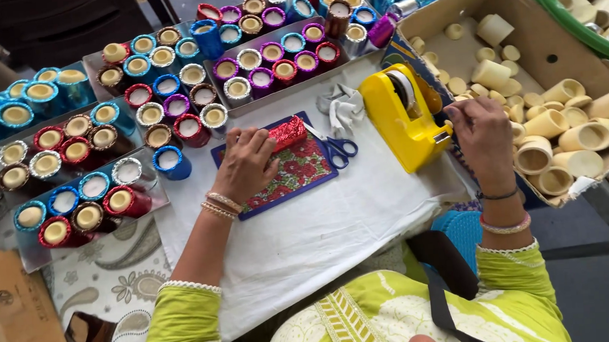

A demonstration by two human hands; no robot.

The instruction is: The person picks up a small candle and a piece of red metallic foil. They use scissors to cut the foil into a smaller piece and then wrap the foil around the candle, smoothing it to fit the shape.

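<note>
Near the centre of the frame the left hand (245, 164) lies palm down on a blue-edged board covered in red floral paper (297, 173), its fingers curled over and pressing a small cylinder wrapped in shiny red foil (287, 132) that lies on its side at the board's upper edge. Just right of the board a pair of blue-handled scissors (337, 146) rests on the white cloth (322, 226), with a crumpled scrap of white material (343, 109) above them. To the right, the right hand (480, 133) is at the front end of a yellow tape dispenser (400, 119), fingertips drawn together at its cutter edge; whether they pinch a strip of tape cannot be told. Behind that hand, filling the upper right of the frame, an open cardboard box (520, 17) holds many bare cream-coloured wax-filled cups (562, 127), some upright and some tipped over. Across the upper left and top centre, metal trays (272, 99) carry rows of finished cups wrapped in blue, red, purple, silver and brown foil (172, 84), standing upright and close together. A green rim (555, 8) curves through the upper right corner.
</note>
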